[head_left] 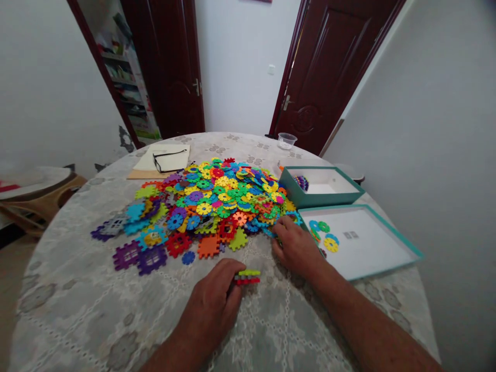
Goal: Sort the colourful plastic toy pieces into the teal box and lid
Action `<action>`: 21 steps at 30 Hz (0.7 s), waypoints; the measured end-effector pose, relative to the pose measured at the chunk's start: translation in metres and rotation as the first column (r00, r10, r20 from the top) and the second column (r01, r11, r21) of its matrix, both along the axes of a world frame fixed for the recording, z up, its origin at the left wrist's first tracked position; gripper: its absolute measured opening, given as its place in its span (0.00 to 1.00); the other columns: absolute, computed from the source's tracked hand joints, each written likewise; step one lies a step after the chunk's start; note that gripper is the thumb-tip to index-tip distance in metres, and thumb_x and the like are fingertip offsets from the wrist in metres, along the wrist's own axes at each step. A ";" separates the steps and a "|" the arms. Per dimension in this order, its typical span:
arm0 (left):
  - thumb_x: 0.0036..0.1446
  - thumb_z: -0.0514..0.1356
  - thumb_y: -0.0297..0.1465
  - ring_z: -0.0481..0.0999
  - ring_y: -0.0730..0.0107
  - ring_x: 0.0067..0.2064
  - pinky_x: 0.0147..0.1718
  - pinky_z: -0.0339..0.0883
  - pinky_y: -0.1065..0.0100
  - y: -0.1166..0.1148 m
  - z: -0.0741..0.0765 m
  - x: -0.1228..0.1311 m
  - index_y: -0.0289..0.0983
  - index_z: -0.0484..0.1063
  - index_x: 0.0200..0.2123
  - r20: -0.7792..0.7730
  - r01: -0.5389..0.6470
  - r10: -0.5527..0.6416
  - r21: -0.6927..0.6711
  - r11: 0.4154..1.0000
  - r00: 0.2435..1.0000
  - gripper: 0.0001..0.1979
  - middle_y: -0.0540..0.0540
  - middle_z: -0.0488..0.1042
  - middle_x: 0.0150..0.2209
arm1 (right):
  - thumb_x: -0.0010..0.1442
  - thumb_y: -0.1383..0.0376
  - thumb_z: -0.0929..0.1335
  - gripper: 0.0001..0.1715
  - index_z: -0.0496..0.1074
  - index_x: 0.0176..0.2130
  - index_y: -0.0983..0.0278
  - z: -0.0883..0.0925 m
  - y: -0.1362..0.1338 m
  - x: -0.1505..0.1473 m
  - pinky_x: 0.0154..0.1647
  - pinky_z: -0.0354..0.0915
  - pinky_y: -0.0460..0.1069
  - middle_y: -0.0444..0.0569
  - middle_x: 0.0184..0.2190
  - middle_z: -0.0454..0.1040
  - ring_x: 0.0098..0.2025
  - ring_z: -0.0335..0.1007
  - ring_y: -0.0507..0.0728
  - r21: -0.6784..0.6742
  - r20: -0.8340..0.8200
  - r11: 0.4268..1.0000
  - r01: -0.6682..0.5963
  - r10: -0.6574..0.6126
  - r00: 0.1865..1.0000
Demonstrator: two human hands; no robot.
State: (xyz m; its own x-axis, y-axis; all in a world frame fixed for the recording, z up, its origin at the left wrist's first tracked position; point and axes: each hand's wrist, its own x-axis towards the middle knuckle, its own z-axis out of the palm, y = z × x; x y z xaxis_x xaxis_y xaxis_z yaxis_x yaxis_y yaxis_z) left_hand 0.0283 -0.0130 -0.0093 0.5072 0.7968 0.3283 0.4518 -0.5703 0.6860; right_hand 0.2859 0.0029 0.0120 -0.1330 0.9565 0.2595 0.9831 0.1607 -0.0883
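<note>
A big heap of coloured plastic interlocking discs and squares [217,201] lies spread over the round table. My left hand [213,302] rests on the lace tablecloth [77,305] near the front, fingers closed on a small stack of joined pieces [248,277], green on top and red below. My right hand [296,247] lies knuckles up at the heap's right edge, fingers curled onto the pieces there; whether it grips one is hidden.
A teal box [321,186] with a few pieces inside stands at the right, its lid [360,242] in front holding several discs. Glasses [168,160] lie on a notebook [163,157] at the back, a clear plastic cup [287,140] beyond. Two dark doors [329,67] behind.
</note>
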 end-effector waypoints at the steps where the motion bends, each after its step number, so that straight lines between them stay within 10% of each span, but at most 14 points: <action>1: 0.62 0.56 0.26 0.81 0.62 0.45 0.45 0.76 0.64 0.000 -0.001 -0.001 0.43 0.73 0.47 -0.001 0.006 -0.006 -0.002 1.000 1.000 0.12 0.44 0.80 0.45 | 0.65 0.67 0.66 0.03 0.70 0.41 0.61 0.003 0.000 -0.001 0.38 0.63 0.50 0.54 0.44 0.71 0.41 0.69 0.59 0.003 0.012 1.000 -0.004 0.004 1.000; 7: 0.65 0.57 0.30 0.82 0.61 0.46 0.46 0.77 0.65 0.000 -0.010 -0.005 0.46 0.73 0.50 -0.039 0.002 -0.003 -0.011 1.000 0.999 0.12 0.45 0.81 0.47 | 0.64 0.66 0.66 0.02 0.70 0.39 0.61 0.019 -0.007 -0.011 0.38 0.61 0.50 0.53 0.37 0.72 0.39 0.67 0.59 0.073 -0.014 0.997 -0.038 0.039 0.999; 15: 0.66 0.58 0.36 0.85 0.62 0.38 0.39 0.79 0.64 0.005 -0.008 -0.008 0.46 0.56 0.69 -0.074 -0.124 0.116 -0.116 0.985 0.991 0.30 0.46 0.82 0.48 | 0.64 0.67 0.67 0.04 0.73 0.40 0.61 0.020 -0.022 -0.027 0.33 0.58 0.46 0.43 0.31 0.74 0.31 0.66 0.52 -0.050 -0.509 0.964 -0.262 0.201 0.837; 21: 0.63 0.58 0.35 0.79 0.54 0.55 0.55 0.74 0.56 0.009 -0.007 -0.006 0.43 0.73 0.54 -0.034 -0.115 0.117 0.057 0.992 0.993 0.17 0.42 0.78 0.54 | 0.60 0.71 0.68 0.08 0.76 0.37 0.60 0.018 -0.025 -0.032 0.33 0.58 0.45 0.41 0.29 0.75 0.31 0.69 0.51 -0.134 -0.594 0.896 -0.423 0.268 0.758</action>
State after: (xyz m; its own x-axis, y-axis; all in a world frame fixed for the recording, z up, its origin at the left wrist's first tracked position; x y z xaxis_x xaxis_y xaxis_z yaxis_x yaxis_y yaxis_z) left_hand 0.0222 -0.0044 -0.0161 0.4251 0.8321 0.3562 0.5414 -0.5491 0.6367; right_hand 0.2544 -0.0217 0.0299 -0.3762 0.9133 0.1563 0.6337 0.3767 -0.6757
